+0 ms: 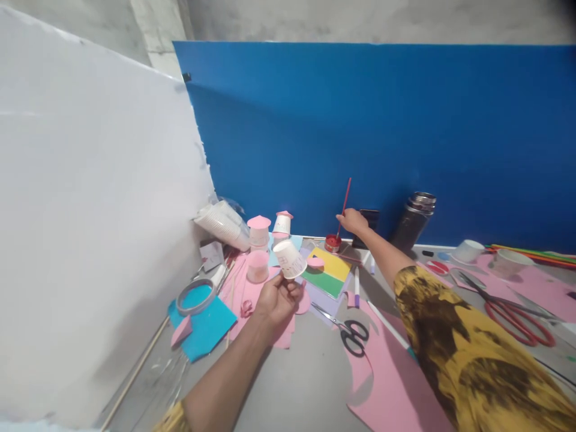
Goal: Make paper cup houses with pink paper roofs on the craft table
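Note:
My left hand (279,297) is closed on a white paper cup (289,260) with small drawn marks on its side, held tilted above the table. Farther off to the right, my right hand (354,221) pinches a thin red paintbrush (345,201). The brush's lower end is in a small round pot of red paint (332,242). Beside the held cup stand paper cups with pink cone tops, one (259,233) at the left and another (282,222) behind. A pink-covered cup (257,267) is nearer to me.
Black-handled scissors (351,333) and cut pink paper (396,372) lie in front. A black flask (413,222) leans at the back right, near red-handled scissors (517,318). Stacked cups (222,225), grey tape (196,296) and blue sheets (209,327) are at left. A blue board (373,132) stands behind.

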`<state>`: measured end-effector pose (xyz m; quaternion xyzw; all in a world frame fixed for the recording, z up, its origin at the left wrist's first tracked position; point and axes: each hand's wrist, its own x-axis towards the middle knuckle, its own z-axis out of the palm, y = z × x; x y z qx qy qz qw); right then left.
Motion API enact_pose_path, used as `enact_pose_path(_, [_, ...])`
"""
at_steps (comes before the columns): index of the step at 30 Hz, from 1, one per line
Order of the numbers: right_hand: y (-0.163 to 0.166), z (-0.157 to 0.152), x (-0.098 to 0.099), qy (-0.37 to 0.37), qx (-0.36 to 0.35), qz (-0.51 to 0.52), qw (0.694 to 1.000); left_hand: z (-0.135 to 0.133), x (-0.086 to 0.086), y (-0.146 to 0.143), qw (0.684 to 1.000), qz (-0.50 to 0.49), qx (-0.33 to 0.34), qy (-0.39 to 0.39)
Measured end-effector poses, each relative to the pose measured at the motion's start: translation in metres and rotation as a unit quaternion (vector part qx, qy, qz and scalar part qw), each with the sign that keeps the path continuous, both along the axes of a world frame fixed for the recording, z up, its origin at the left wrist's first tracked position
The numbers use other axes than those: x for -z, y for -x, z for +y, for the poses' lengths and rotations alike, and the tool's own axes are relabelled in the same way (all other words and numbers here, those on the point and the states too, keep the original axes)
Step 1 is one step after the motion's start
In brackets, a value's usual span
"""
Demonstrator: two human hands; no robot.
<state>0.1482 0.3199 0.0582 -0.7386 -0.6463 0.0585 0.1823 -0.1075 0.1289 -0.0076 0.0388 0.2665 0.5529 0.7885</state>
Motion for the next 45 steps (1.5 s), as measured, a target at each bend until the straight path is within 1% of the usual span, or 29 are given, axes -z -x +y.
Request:
enact_pose_path(4, [0.000, -0.010, 0.000, -0.016, 0.035, 0.022, 0.999, -0.001, -0.002, -0.001, 1.000, 0.011, 0.006, -0.013])
enact_pose_path(6, [-0.002, -0.019, -0.006, -0.034, 0.044, 0.039, 0.998, 0.000, -0.002, -0.001, 1.000, 0.021, 0.010, -0.018])
enact_pose_path(8, [-0.003, -0.033, -0.013, -0.053, 0.032, 0.063, 0.996, 0.000, -0.001, -0.002, 0.999, 0.033, 0.014, -0.022])
enact_pose_path(10, [-0.001, -0.053, -0.018, -0.060, -0.016, 0.100, 0.993, 0.000, 0.002, -0.002, 0.998, 0.047, 0.022, -0.026])
enact_pose_path(12, [0.007, -0.080, -0.018, -0.048, -0.099, 0.149, 0.983, -0.001, 0.007, -0.004, 0.997, 0.062, 0.036, -0.029])
enact_pose_path(14, [0.018, -0.113, -0.011, -0.028, -0.187, 0.200, 0.961, -0.002, 0.013, -0.007, 0.995, 0.076, 0.056, -0.032])
enact_pose_path(16, [0.030, -0.144, -0.001, -0.019, -0.250, 0.236, 0.939, -0.004, 0.018, -0.011, 0.993, 0.086, 0.076, -0.038])
enact_pose_path(18, [0.038, -0.168, 0.010, -0.022, -0.283, 0.262, 0.922, -0.005, 0.021, -0.014, 0.990, 0.096, 0.089, -0.045])
enact_pose_path(20, [0.042, -0.182, 0.017, -0.028, -0.293, 0.284, 0.913, -0.006, 0.021, -0.016, 0.988, 0.104, 0.097, -0.053])
enact_pose_path(22, [0.042, -0.189, 0.021, -0.032, -0.290, 0.303, 0.907, -0.008, 0.019, -0.016, 0.986, 0.109, 0.106, -0.061])
enact_pose_path(25, [0.041, -0.190, 0.024, -0.039, -0.271, 0.322, 0.906, -0.010, 0.015, -0.017, 0.985, 0.111, 0.111, -0.070])
enact_pose_path(31, [0.042, -0.186, 0.030, -0.072, -0.198, 0.332, 0.920, -0.020, 0.009, -0.021, 0.984, 0.112, 0.112, -0.080])
enact_pose_path(35, [0.034, -0.187, 0.021, -0.084, -0.171, 0.323, 0.927, -0.023, 0.007, -0.022, 0.984, 0.113, 0.114, -0.080])
enact_pose_path(39, [0.014, -0.198, 0.011, -0.105, -0.145, 0.315, 0.932, -0.018, 0.007, -0.015, 0.988, 0.098, 0.092, -0.073])
enact_pose_path(41, [0.003, -0.207, 0.015, -0.093, -0.131, 0.307, 0.938, -0.014, 0.007, -0.011, 0.990, 0.088, 0.083, -0.072])
enact_pose_path(45, [-0.010, -0.221, 0.036, -0.059, -0.120, 0.281, 0.950, -0.012, 0.007, -0.008, 0.993, 0.061, 0.079, -0.062])
